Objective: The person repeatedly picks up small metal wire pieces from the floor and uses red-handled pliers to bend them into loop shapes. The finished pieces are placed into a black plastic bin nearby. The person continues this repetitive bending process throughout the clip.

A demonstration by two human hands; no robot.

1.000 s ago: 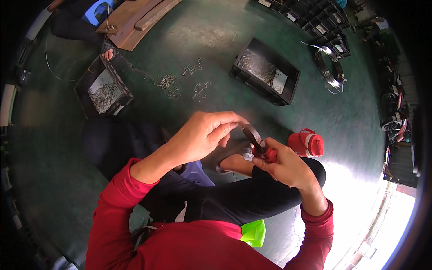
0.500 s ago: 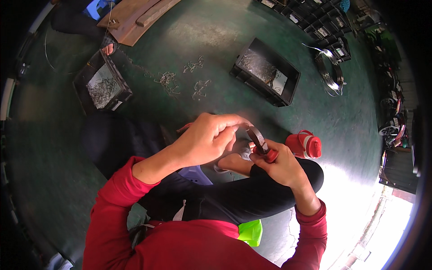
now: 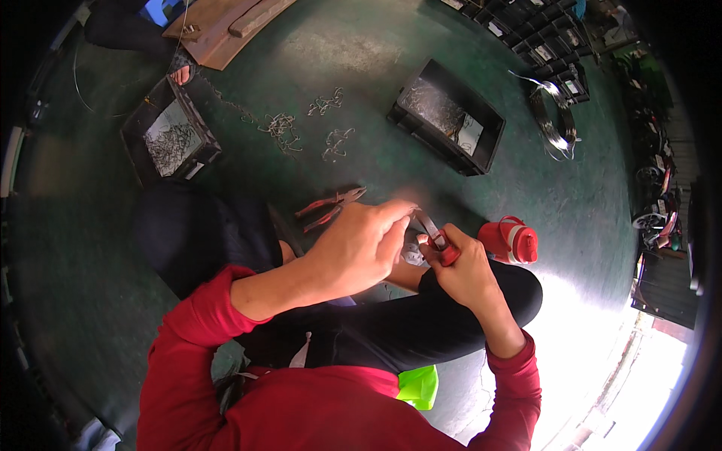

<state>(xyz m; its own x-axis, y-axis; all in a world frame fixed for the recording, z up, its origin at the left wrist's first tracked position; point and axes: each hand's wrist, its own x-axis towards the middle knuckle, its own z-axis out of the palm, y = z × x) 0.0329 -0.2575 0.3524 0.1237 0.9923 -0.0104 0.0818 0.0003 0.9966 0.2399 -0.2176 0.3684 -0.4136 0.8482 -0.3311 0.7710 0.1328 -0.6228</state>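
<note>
My right hand [image 3: 468, 274] is wrapped round a pair of pliers with red grips [image 3: 449, 255], its dark metal head tilted up toward my left hand. My left hand [image 3: 359, 244] is closed in a pinch, fingertips right at the head of the pliers. Whatever those fingertips hold is too small to make out. A second pair of red-handled pliers [image 3: 350, 196] lies on the floor just beyond my left hand. Farther off, bent wire pieces lie in small heaps, the largest a tangled heap [image 3: 281, 129] with a chain-like strand running leftward.
A black crate [image 3: 208, 147] with wire pieces stands at left, another black crate [image 3: 481, 161] at upper right. Beyond that lies a wire coil [image 3: 555, 120] near stacked crates [image 3: 545, 52]. A red jug [image 3: 496, 239] stands by my right knee. Another person's foot [image 3: 180, 74] rests near wooden boards [image 3: 214, 45].
My left hand has shifted slightly right and down, still pinched at the pliers' head. The second pliers on the floor, mostly hidden before, now show. My right hand keeps its grip.
</note>
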